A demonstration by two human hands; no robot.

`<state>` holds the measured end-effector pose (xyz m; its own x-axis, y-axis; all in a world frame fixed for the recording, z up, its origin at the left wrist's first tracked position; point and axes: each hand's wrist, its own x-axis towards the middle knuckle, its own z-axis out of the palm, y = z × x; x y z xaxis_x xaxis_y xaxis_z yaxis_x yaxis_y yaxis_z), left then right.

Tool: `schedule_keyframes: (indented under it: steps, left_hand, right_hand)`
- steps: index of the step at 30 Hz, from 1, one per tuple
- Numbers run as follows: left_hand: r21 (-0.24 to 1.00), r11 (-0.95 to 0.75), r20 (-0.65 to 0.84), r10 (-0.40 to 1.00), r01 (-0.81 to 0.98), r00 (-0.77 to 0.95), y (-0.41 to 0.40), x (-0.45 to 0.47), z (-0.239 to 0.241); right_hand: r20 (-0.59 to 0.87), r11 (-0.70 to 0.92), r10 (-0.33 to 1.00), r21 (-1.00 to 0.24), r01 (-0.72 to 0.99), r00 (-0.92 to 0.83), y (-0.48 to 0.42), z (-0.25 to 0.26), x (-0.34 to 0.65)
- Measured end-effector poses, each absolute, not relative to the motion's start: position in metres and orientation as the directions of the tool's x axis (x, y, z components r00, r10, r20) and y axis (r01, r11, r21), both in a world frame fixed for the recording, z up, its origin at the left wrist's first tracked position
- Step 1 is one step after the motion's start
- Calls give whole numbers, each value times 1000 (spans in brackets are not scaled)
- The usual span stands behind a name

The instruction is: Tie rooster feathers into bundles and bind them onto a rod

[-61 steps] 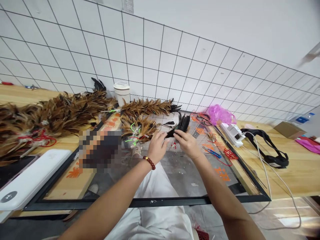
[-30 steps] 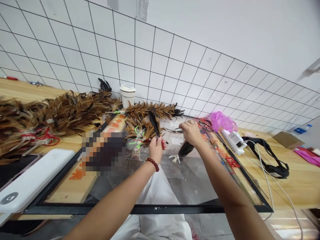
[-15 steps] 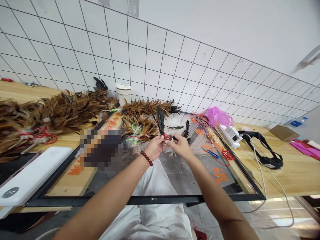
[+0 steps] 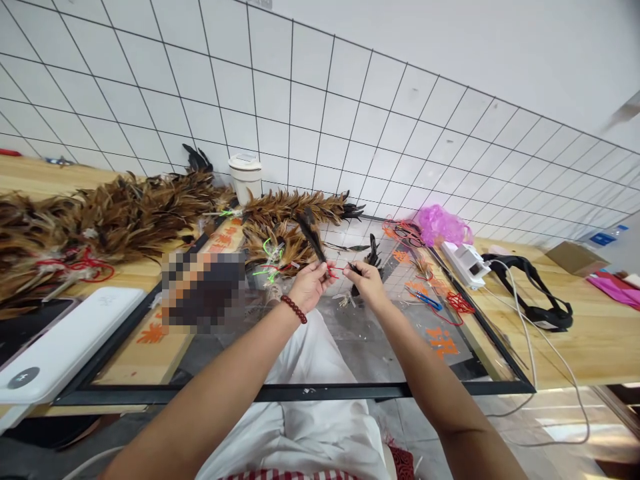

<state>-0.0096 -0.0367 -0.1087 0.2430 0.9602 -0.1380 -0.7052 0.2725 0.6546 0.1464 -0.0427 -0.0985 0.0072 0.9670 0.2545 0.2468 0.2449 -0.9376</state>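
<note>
Our left hand (image 4: 310,285) pinches dark feathers (image 4: 311,233) near clock's centre, tips toward eleven. Our right hand (image 4: 367,281), fingertips pressed together, pinches small dark piece (image 4: 354,268); red thread (image 4: 340,269) spans gap between hands. Risks, we judge: hard tug could snap thread; loose left pinch could let feathers twist or spill; black bundle (image 4: 373,252), one o'clock past right hand, could snag thread; brown bundle (image 4: 280,252) at ten likewise.
</note>
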Motion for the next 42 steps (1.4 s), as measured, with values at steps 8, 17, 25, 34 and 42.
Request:
schedule_keyframes:
  steps: [8, 17, 25, 34, 42]
  left_hand:
    - [638, 256, -162, 967, -726, 199, -39, -9, -105]
    - [663, 225, -189, 973, -714, 131, -39, -4, -110]
    - [742, 214, -129, 976, -636, 177, -41, -1, -112]
    - [704, 347, -77, 904, -619, 420, -50, 0, -109]
    - [724, 261, -33, 938, -638, 345, -47, -1, -110]
  right_hand:
    - [234, 239, 957, -971, -9, 169, -41, -98, 151]
    - [308, 307, 951, -947, 95, 0, -58, -87, 144]
    - [273, 278, 954, -960, 20, -124, -62, -84, 143]
    - [6, 93, 974, -925, -370, 228, -38, -88, 171]
    - [212, 226, 897, -974, 10, 387, -43, -90, 170]
